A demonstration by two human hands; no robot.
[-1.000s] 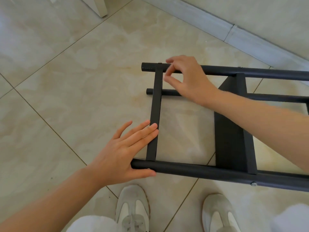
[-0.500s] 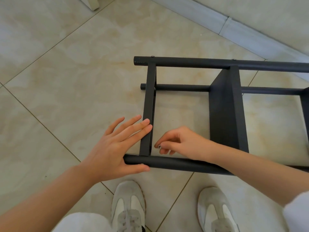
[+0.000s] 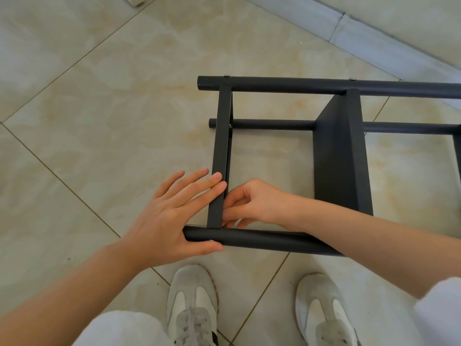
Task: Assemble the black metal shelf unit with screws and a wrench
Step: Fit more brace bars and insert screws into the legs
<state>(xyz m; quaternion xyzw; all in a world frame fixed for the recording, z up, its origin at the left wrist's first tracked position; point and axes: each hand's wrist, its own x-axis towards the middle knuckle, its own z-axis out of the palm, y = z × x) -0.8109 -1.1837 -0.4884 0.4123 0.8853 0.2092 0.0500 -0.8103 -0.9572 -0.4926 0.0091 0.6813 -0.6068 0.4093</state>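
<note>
Head view: the black metal shelf unit (image 3: 341,158) lies on its side on the floor (image 3: 99,108), just ahead of the person's shoes (image 3: 192,303). Its finish is matte and dark. The long members are round tubes: the near tube (image 3: 274,242), the far tube (image 3: 324,86) and a thinner lower tube (image 3: 269,124). A flat, narrow crossbar (image 3: 220,156) spans from the far tube to the near one. To its right stands a broad sheet-metal shelf panel, seen edge-on. Two small silvery screw heads (image 3: 226,75) sit on top of the far tube.

The left hand (image 3: 162,221) has an open, spread grip: its straight fingers lie flat across the crossbar, and the thumb runs along the front of the near tube's end. The right hand (image 3: 252,203) has a curled grip, with the fingertips drawn together at the inner corner where crossbar meets near tube. Whether they pinch anything cannot be told, since the fingers cover the spot.

The floor is glossy beige tile with a marbled pattern and thin grout lines. A pale baseboard (image 3: 349,28) runs along the top right. The shelf unit is cut off at the right edge, and the right forearm hides part of the near tube. No wrench can be made out.
</note>
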